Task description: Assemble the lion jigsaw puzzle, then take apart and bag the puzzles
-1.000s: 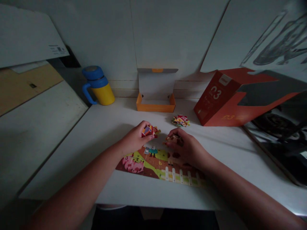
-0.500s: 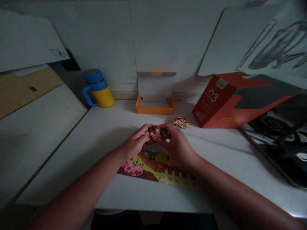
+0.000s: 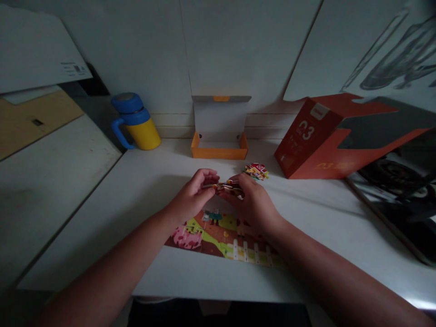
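Observation:
My left hand (image 3: pixel 194 195) and my right hand (image 3: pixel 254 204) meet above the white table (image 3: pixel 153 181), fingers pinched together on colourful puzzle pieces (image 3: pixel 225 185) held edge-on between them. Which piece belongs to which hand is hard to tell. Below the hands lies a partly assembled farm-scene puzzle (image 3: pixel 218 236) with a pink animal, green ground and a white fence. A small pile of loose puzzle pieces (image 3: pixel 256 171) sits just beyond my right hand.
An open orange box (image 3: pixel 220 147) with a raised white lid stands at the back by the wall. A yellow mug with a blue lid (image 3: pixel 136 122) is at back left. A large red carton (image 3: pixel 327 141) lies at back right, a dark tray (image 3: pixel 402 190) beside it.
My hands were apart, each with a piece; they came together over the puzzle and now hold the pieces joined, turned flatter and edge-on.

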The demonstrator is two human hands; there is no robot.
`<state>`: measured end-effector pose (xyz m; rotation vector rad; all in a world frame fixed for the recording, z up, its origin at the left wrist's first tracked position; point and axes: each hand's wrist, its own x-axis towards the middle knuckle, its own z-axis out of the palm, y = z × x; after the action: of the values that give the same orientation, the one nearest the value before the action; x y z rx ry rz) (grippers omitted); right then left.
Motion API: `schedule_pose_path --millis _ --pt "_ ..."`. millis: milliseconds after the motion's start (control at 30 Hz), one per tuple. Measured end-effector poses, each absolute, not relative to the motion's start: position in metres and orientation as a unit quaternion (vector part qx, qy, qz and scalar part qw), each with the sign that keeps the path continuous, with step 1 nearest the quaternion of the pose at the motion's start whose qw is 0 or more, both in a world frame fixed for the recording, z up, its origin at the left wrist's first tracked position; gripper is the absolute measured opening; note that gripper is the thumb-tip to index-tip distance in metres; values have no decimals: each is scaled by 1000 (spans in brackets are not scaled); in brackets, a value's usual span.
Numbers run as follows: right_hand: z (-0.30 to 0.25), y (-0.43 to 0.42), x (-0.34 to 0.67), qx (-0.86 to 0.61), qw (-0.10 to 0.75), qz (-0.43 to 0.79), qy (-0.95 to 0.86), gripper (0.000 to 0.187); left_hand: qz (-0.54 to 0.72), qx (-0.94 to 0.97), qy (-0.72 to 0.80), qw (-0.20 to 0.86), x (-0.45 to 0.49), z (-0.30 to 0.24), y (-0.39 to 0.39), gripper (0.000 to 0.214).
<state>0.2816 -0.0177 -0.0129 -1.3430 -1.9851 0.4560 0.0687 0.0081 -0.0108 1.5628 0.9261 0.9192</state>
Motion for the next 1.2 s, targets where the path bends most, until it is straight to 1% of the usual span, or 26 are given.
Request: schedule_pose_path --millis 67,167,267,333,400,433,567,633,700,833,933,1000,1067,1200 --pt "-16 -16 280 -504 283 157 -800 18 372 652 369 548 69 -13 9 41" --pt "-21 -18 276 -495 222 133 -830 19 348 659 339 574 71 -14 8 49" --pt "-21 -22 274 -488 217 118 -837 19 337 656 318 596 72 -12 5 54" --pt "-17 -23 276 -473 225 150 -838 16 337 659 320 592 71 -11 4 53" --pt "-13 -20 281 -477 257 205 -815 14 343 664 334 574 70 -10 5 51" --pt "-10 -17 286 -491 285 229 -791 17 348 667 345 561 69 -10 5 48" --pt "-8 5 321 -565 416 275 -657 49 374 678 406 485 61 -11 12 36" --pt "-10 18 344 -584 460 292 -602 51 387 686 423 447 56 -11 14 33" --pt "-12 28 362 -593 486 325 -554 54 389 700 428 418 51 -10 15 30" --pt "-14 38 377 -596 514 381 -485 49 337 748 437 368 50 -4 9 22" --pt "-17 40 378 -598 508 407 -468 45 305 780 432 335 52 -1 4 19" --pt "-18 39 379 -614 492 398 -472 44 291 795 428 316 53 -1 3 19" --pt "-18 38 380 -651 449 358 -496 46 281 811 420 294 53 -2 4 19" --pt "-14 36 382 -723 335 258 -546 55 266 842 403 241 50 -1 6 18"
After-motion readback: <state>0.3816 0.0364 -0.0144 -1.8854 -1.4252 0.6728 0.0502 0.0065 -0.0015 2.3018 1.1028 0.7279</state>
